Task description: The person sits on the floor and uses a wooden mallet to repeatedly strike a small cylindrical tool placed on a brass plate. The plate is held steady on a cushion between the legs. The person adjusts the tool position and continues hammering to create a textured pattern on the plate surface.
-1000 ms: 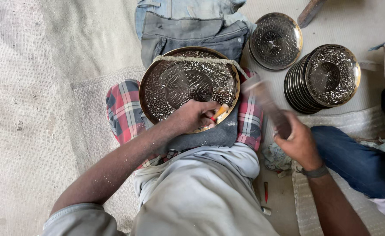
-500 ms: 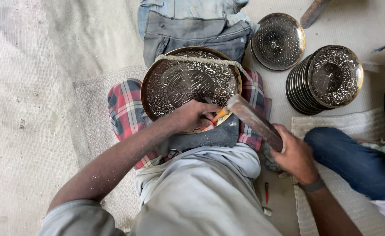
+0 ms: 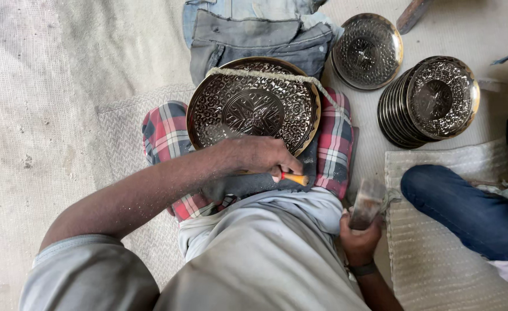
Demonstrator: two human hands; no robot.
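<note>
On the plaid cushion (image 3: pixel 162 135), the engraved brass plate (image 3: pixel 253 106) is pinned at its near rim by the left hand (image 3: pixel 260 156), closed round an orange-tipped chisel (image 3: pixel 295 178). Lower right, well apart, a wooden mallet (image 3: pixel 367 204) is gripped by the right hand (image 3: pixel 359 242).

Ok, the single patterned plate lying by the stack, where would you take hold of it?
Take the single plate by its raised rim at the lower left edge, coming from the side of the big plate. It lies flat and face up, so only the rim offers a hold, and the stack of plates crowds its right side.
</note>
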